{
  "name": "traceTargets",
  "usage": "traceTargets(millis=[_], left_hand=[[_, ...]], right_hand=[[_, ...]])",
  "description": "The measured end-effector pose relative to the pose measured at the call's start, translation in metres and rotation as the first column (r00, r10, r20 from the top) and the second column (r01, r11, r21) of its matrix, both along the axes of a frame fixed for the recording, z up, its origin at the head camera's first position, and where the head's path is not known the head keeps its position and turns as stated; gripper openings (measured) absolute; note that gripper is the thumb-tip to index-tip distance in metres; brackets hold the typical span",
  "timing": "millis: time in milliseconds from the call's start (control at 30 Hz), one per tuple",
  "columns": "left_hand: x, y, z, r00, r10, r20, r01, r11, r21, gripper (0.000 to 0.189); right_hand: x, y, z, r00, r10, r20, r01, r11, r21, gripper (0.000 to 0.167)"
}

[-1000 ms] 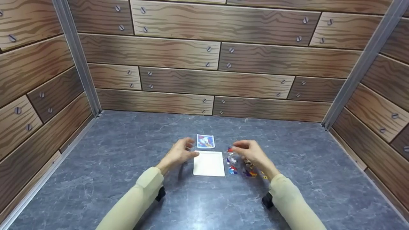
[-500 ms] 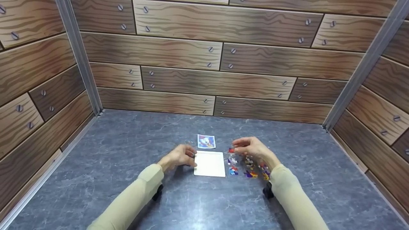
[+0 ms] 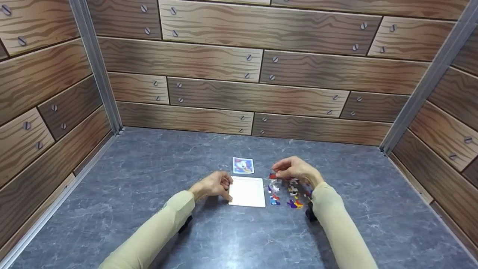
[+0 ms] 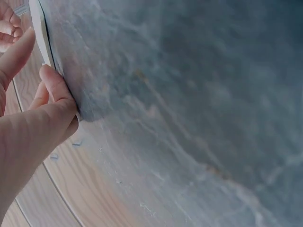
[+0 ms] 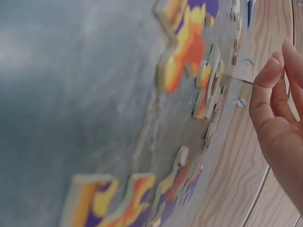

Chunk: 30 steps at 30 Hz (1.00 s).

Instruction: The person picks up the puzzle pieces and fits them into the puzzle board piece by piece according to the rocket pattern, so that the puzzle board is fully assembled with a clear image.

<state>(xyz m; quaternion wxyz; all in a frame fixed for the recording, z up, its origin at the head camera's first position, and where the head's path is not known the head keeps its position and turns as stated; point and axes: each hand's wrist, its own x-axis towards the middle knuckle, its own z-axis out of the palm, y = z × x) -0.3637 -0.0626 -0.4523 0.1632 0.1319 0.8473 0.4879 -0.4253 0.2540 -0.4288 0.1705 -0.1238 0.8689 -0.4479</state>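
In the head view my left hand (image 3: pixel 213 184) is at the left edge of a square white puzzle tray (image 3: pixel 247 192), thumb near its front corner and fingers near its back corner. The left wrist view shows the bent fingers (image 4: pixel 57 85) against the tray's edge (image 4: pixel 43 38). My right hand (image 3: pixel 298 169) hovers at the far end of the loose pieces, thumb and forefinger close above a red puzzle piece (image 3: pixel 272 175). Nothing shows between those fingertips in the right wrist view, where a yellow, orange and purple puzzle piece (image 5: pixel 191 45) lies nearby.
Behind the tray lies a picture card (image 3: pixel 243 165) with a white cartoon figure. Several jigsaw pieces, including a purple and yellow one (image 3: pixel 295 203), lie right of the tray, partly under my right hand and forearm. Wood-patterned walls (image 3: pixel 209 67) enclose the grey marbled table (image 3: pixel 164 160).
My left hand has come down and toward me onto the tray's left edge. The right hand has stayed by the red piece with small shifts. The view has drifted slightly.
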Motion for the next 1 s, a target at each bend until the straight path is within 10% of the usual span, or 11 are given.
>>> traceTargets(millis=[1000], left_hand=[[-0.001,0.002,0.000,1.000,-0.008,-0.016,0.007,0.998,-0.070,0.046]], right_hand=[[-0.024,-0.007,-0.006,0.967,0.251,-0.031,-0.239,0.946,0.219,0.043]])
